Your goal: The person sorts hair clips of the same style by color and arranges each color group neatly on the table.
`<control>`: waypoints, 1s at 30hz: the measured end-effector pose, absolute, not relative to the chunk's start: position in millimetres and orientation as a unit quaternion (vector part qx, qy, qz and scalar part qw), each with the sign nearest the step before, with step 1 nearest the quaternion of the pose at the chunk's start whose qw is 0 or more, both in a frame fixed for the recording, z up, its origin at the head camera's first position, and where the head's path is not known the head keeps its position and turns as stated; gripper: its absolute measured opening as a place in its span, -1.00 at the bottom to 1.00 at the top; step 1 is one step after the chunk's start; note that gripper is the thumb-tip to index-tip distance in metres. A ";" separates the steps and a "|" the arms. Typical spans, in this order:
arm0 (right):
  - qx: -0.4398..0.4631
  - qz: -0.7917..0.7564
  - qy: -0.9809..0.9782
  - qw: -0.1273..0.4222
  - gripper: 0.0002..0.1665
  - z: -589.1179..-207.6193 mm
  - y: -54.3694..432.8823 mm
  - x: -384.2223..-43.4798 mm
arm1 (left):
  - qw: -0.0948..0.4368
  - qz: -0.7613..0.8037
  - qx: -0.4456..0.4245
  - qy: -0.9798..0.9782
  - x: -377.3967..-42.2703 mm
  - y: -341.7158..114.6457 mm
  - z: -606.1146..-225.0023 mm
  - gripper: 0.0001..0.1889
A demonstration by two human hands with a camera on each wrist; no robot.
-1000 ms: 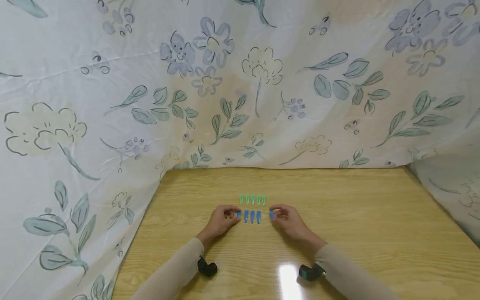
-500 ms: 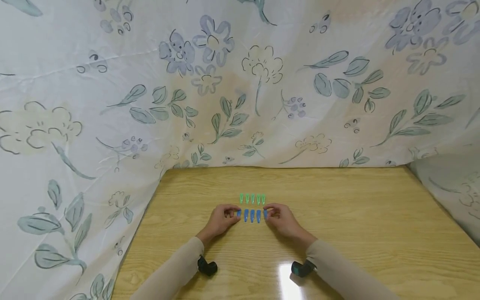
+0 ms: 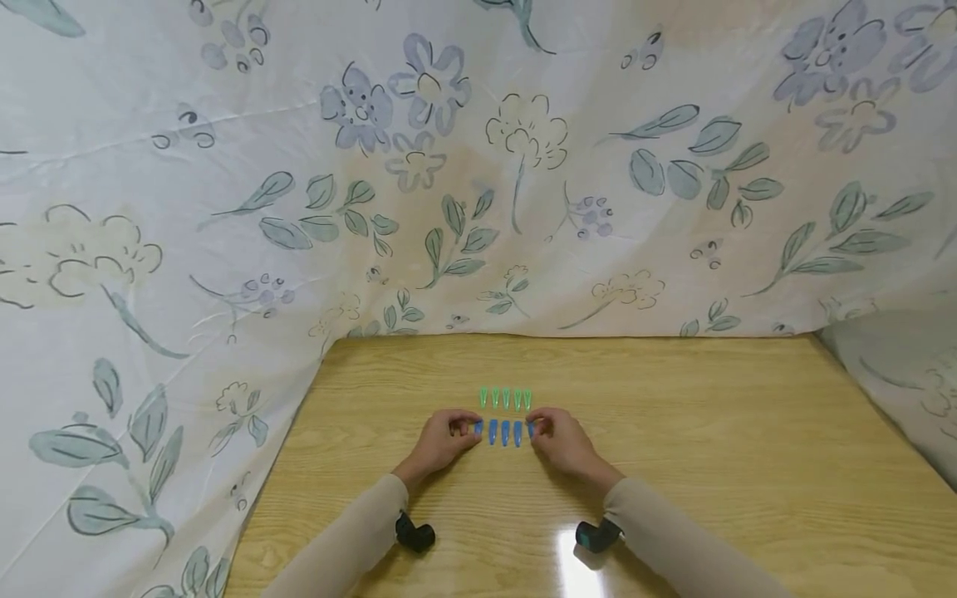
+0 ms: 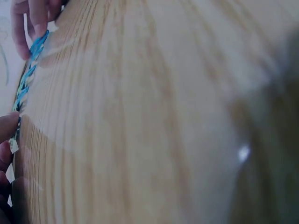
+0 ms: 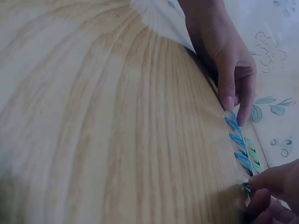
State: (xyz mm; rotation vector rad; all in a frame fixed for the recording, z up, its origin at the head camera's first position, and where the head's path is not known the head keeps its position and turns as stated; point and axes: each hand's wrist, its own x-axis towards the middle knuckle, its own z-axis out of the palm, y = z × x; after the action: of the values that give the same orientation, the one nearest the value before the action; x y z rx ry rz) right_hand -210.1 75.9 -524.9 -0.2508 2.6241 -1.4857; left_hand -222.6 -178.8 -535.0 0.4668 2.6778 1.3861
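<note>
A row of blue snap hair clips (image 3: 505,433) lies on the wooden table, side by side. At its left end my left hand (image 3: 441,438) holds a blue hair clip (image 3: 478,428) between thumb and fingers. My right hand (image 3: 564,440) pinches another blue hair clip (image 3: 531,429) at the right end, its far side mostly covered by the fingers. Three blue clips lie between the two hands. Just behind them runs a parallel row of green snap hair clips (image 3: 506,398). In the right wrist view, the thumb and fingertips of the right hand (image 5: 273,186) meet low over the tabletop.
The wood-grain table (image 3: 710,432) extends to both sides of the hands. A floral cloth (image 3: 463,166) hangs along the back and sides of it. Black wrist cameras (image 3: 414,533) sit at both sleeve cuffs, and a bright light reflection shows near the front.
My right hand has moved left with its blue hair clip, bringing it to the right end of the blue row. The left hand has stayed at its clip.
</note>
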 end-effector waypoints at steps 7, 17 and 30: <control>-0.092 -0.466 0.879 0.053 -0.70 -522.9 75.2 -211.6 | 0.044 0.458 0.158 0.874 -225.5 -179.0 -535.0 -0.75; -0.101 -0.421 0.901 0.025 -0.74 -527.9 71.6 -212.2 | 0.039 0.462 0.166 0.871 -227.2 -180.6 -535.6 -0.76; -0.105 -0.414 0.904 0.015 -0.74 -530.3 72.6 -209.5 | 0.014 0.457 0.183 0.870 -224.4 -179.4 -540.7 -0.76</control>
State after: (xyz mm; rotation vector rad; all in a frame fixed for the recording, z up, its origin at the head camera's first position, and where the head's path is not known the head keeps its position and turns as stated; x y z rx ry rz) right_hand -209.5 72.6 -530.3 -0.3274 2.8143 -1.2881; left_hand -224.4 -179.4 -540.7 0.5713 2.7103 1.4223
